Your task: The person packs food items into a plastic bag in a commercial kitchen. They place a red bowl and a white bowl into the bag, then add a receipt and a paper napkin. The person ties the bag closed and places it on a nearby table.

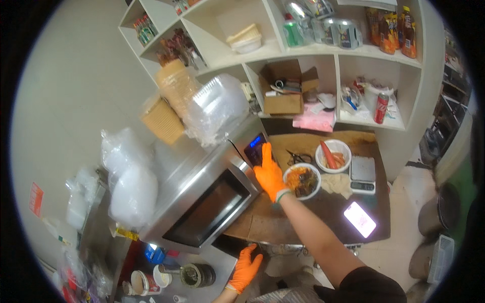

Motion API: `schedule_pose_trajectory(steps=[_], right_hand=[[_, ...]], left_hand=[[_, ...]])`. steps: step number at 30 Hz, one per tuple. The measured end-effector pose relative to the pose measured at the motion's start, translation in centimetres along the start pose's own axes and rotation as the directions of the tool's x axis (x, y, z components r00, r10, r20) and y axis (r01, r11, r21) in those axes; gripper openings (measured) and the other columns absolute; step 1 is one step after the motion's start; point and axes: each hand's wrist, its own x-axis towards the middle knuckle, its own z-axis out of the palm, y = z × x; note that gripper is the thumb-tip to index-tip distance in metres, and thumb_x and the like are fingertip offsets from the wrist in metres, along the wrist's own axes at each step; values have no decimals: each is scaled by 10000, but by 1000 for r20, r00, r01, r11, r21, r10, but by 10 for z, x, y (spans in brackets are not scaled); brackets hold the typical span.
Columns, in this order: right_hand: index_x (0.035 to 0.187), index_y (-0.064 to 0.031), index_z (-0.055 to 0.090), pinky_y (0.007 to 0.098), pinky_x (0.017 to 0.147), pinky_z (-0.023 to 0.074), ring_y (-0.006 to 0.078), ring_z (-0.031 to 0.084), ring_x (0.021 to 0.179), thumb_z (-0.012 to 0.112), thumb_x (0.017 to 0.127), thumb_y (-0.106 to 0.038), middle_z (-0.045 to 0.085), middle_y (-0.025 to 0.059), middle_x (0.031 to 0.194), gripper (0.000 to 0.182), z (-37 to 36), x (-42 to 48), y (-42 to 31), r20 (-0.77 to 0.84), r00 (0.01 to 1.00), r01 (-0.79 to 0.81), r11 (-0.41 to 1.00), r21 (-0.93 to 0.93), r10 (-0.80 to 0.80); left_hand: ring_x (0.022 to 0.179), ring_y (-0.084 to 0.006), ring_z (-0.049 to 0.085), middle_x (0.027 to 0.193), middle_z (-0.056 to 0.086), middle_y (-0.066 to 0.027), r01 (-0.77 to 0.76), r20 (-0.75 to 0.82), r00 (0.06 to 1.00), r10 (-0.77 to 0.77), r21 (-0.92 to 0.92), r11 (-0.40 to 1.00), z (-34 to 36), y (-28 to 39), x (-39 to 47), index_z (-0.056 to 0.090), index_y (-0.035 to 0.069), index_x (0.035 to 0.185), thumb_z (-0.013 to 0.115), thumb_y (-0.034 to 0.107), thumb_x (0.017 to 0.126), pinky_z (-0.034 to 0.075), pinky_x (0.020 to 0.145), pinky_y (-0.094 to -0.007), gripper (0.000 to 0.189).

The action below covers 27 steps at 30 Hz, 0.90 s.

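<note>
My right hand (271,176), in an orange glove, reaches to the control panel (259,146) of a steel microwave oven (197,193). Its extended fingers are at the panel's edge, below a lit blue display; whether they press it I cannot tell. The oven door looks closed. Under the right wrist stands a white bowl of mixed food (302,181). My left hand (245,267), also orange-gloved, hangs low near the steel counter's edge, thumb apart from the fingers and holding nothing visible.
Beside the food bowl are scissors (299,157), a bowl of sausages (333,156), a cloth (336,184), a digital scale (362,175) and a lit phone (360,219). Wrapped containers (218,106) top the oven. A stone mortar (197,275) stands lower left.
</note>
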Motion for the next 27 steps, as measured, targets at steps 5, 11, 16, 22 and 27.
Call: schedule_pose_trajectory(steps=[5, 11, 16, 22, 27], right_hand=[[1701, -107, 30, 352, 1111, 421, 326, 541, 1380, 560, 953, -126, 339, 44, 1722, 917, -31, -16, 32, 193, 981, -53, 927, 371, -20], [1700, -159, -50, 369, 1152, 399, 358, 467, 1464, 538, 940, -89, 308, 54, 1732, 963, -9, -4, 23, 82, 996, -66, 895, 442, 33], [1701, -160, -14, 415, 1162, 403, 398, 450, 1467, 534, 925, -75, 306, 93, 1724, 954, 24, -15, 3, -57, 997, -44, 975, 216, 57], [1685, -90, 177, 394, 1162, 396, 373, 470, 1463, 534, 949, -123, 417, 166, 1659, 818, -14, -6, 3, 47, 998, -43, 966, 254, 32], [1529, -12, 489, 360, 1110, 432, 256, 577, 1330, 603, 961, -41, 585, 162, 1500, 580, -92, -51, 52, -124, 990, 23, 814, 580, 60]], left_hand=[[1288, -323, 613, 1361, 643, -178, 35, -7, 999, -34, 51, 998, -13, -26, -25, 622, 27, 1382, 706, 170, 971, 451, 1122, -380, 443], [1289, -304, 611, 1394, 636, -172, 239, 23, 971, -239, 22, 971, -20, -38, -70, 664, 37, 1342, 663, 242, 1001, 448, 1117, -374, 398], [1190, -334, 657, 1258, 721, -169, 240, -148, 959, -240, -20, 971, -22, -71, -128, 702, 33, 1263, 682, 242, 972, 487, 1045, -444, 359], [1205, -300, 653, 1237, 723, -165, 440, -172, 872, -459, -138, 887, -27, -109, -169, 733, 27, 1205, 695, 211, 974, 468, 1082, -378, 298], [1174, -274, 672, 1214, 732, -168, 431, -186, 859, -477, -240, 870, -29, -133, -181, 744, 22, 1180, 694, 194, 972, 479, 1061, -359, 274]])
